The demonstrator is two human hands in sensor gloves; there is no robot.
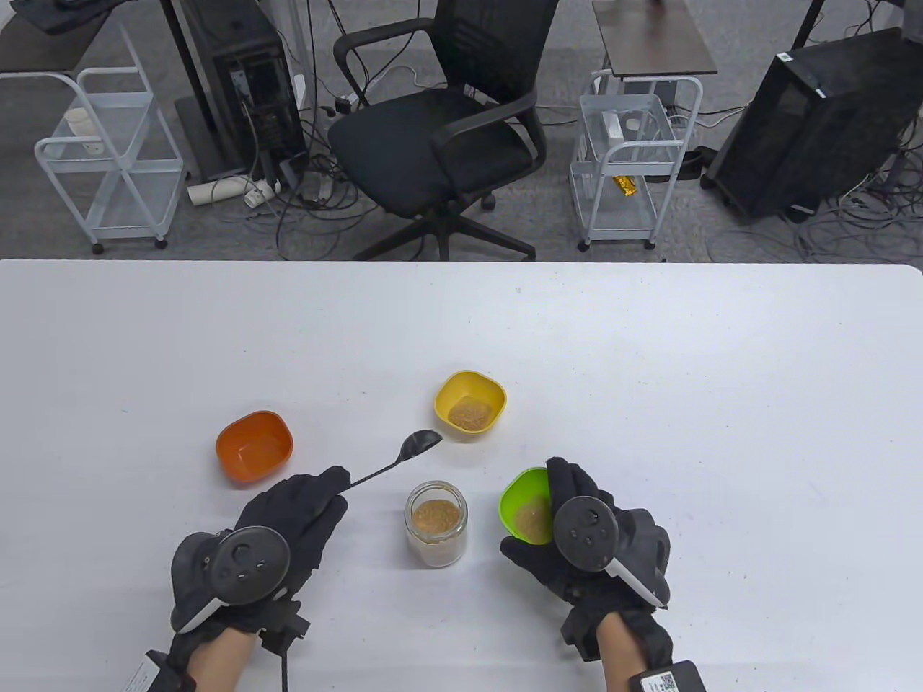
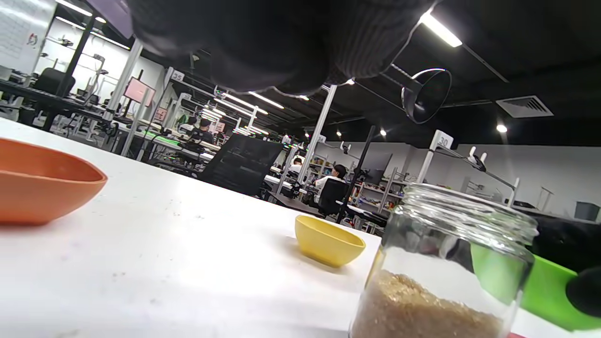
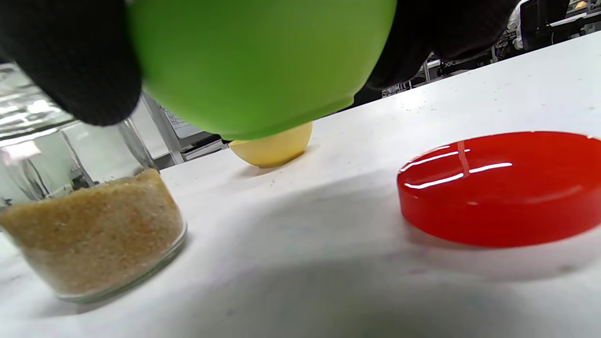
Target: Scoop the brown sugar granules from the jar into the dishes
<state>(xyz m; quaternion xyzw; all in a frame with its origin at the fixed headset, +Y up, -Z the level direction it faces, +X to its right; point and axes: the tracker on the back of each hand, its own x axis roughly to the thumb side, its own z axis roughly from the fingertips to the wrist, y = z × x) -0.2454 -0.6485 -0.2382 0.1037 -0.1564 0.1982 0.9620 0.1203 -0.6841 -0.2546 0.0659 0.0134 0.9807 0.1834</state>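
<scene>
A glass jar [image 1: 436, 522] part full of brown sugar stands open at the table's front middle. My left hand [image 1: 324, 494] grips the handle of a dark metal spoon [image 1: 422, 442]. Its bowl hangs in the air between the jar and the yellow dish [image 1: 470, 404], and I see no sugar in it. The yellow dish holds some sugar. My right hand [image 1: 561, 490] holds the green dish [image 1: 528, 504], which has sugar in it, tilted and lifted just right of the jar. In the right wrist view its underside [image 3: 253, 61] is off the table. The orange dish [image 1: 254, 445] at the left looks empty.
A red jar lid [image 3: 507, 188] lies flat on the table under my right hand, hidden in the table view. The white table [image 1: 649, 360] runs wide behind the dishes. An office chair [image 1: 440, 130] and wire carts stand beyond its far edge.
</scene>
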